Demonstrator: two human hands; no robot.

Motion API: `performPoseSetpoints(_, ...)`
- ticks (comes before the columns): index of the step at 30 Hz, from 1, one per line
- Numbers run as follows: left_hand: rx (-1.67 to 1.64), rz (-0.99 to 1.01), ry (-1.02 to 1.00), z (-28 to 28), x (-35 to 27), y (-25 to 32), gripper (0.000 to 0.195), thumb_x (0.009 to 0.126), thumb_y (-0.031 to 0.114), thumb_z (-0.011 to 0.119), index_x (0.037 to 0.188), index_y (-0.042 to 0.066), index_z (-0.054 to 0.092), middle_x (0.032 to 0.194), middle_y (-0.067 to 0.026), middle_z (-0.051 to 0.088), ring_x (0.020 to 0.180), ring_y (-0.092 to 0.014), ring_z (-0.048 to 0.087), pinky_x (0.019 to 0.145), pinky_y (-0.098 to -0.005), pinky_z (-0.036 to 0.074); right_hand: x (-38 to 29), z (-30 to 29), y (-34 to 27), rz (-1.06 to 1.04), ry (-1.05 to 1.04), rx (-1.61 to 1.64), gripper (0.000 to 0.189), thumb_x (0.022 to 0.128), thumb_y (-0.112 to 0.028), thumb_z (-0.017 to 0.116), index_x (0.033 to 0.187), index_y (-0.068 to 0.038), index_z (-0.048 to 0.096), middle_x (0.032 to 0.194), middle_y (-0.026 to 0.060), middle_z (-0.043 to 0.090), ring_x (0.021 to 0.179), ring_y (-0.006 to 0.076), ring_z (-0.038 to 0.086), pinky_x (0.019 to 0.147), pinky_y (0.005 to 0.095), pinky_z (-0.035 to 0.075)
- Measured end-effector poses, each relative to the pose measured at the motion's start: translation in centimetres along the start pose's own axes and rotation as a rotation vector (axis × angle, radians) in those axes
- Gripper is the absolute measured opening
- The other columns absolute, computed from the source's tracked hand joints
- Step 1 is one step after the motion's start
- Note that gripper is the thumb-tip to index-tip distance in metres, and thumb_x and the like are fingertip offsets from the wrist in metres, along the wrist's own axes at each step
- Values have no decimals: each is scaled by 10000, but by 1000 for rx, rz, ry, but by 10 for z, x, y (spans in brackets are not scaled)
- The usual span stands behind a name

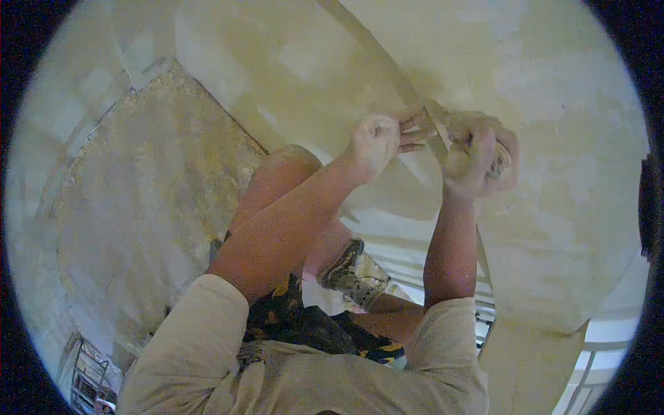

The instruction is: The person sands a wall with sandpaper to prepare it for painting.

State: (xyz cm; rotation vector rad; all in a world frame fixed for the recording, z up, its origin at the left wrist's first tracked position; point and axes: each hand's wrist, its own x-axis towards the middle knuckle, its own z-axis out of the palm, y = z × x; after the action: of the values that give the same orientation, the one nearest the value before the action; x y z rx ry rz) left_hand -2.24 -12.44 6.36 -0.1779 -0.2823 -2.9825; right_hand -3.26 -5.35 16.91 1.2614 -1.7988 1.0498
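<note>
A brownish strip (381, 54) runs diagonally down a pale, patchy wall-like surface (306, 72) to the space between my hands. My left hand (376, 140) is beside it, fingers spread and extended toward the strip; contact is unclear, and nothing is visibly held. On the strip's other side, my right hand (480, 155) is curled round a pale, rounded object (500, 161), mostly covered by the fingers. Motion blur hides its exact kind. The lower end of the strip reaches the fingers of my right hand.
My bent knee (290, 158) is close below my left forearm. A rough, mottled brown panel (150, 181) lies at left. Pale slatted bars (404, 246) show beyond my legs. A metal rack (88, 371) stands at lower left, and a dark object (650, 207) is at the right rim.
</note>
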Motion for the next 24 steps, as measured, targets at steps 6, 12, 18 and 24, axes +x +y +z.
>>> performPoseSetpoints(6, -37, -59, 27, 14, 0, 3, 267, 730, 301, 424, 579, 83, 447, 535, -61, 449, 499, -192, 444, 503, -285, 384, -1, -3, 11, -108, 37, 56, 140, 812, -90, 487, 708, 0, 459, 627, 125, 535, 515, 171, 491, 466, 314, 415)
performPoseSetpoints(12, -269, -143, -302, -33, 26, -16, 261, 863, 85, 330, 1052, 5, 491, 1169, -122, 486, 1039, -345, 509, 844, -443, 420, 4, -5, 11, 0, 128, 62, 153, 797, -135, 526, 767, 15, 515, 631, 115, 547, 531, 168, 501, 519, 289, 441)
performPoseSetpoints(18, -340, -68, -339, -4, 10, -9, 169, 802, 184, 389, 842, 44, 475, 874, -76, 506, 810, -241, 517, 763, -349, 430, 8, -8, 5, 46, 140, 91, 137, 797, -117, 521, 730, 2, 515, 623, 101, 543, 515, 156, 488, 483, 280, 416)
performPoseSetpoints(24, -127, -30, -179, -27, 17, -23, 163, 864, 58, 351, 914, -14, 488, 1123, -180, 489, 1013, -352, 521, 854, -470, 434, -1, 0, 11, 182, 114, 128, 87, 790, -101, 532, 765, -19, 515, 690, 94, 555, 567, 140, 497, 507, 268, 419)
